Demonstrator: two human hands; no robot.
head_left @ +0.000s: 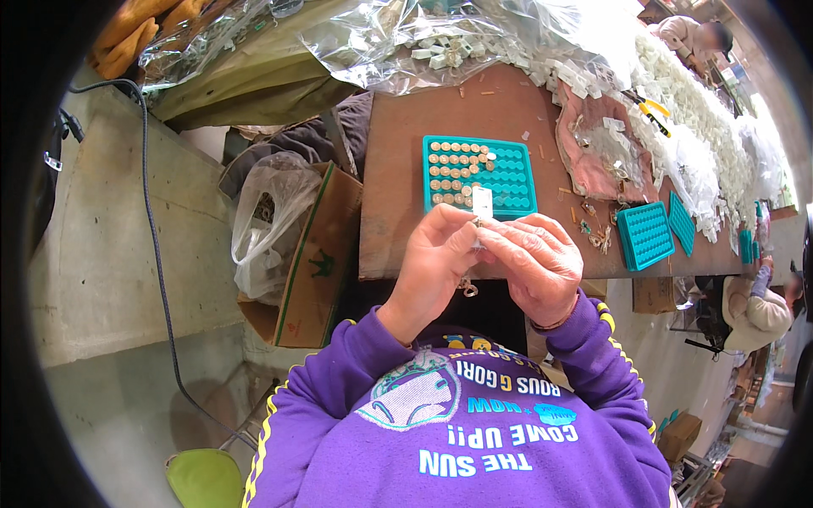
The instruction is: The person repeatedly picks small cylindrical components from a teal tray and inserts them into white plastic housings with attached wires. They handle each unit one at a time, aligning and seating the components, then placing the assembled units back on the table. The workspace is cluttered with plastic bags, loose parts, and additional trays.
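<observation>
My left hand [434,264] and my right hand [539,264] meet fingertip to fingertip above the table's near edge. Between them they pinch a small white plastic piece [482,201] whose upper end sticks up past the fingers; its lower part is hidden. Below the fingers dangles a small pale looped bit [467,289]; I cannot tell what it is attached to. Just beyond my hands lies a teal tray [532,179] with rows of round pockets. Small round tan pieces [446,172] fill many pockets on its left, while pockets on its right are bare.
Further right stand a stack of teal trays [646,237], a pink cloth [584,140] and yellow-handled pliers [652,114]. Clear plastic and heaped white pieces [720,161] line the far side. A cardboard box [318,262] with a plastic bag stands left. Other people [758,309] sit at right.
</observation>
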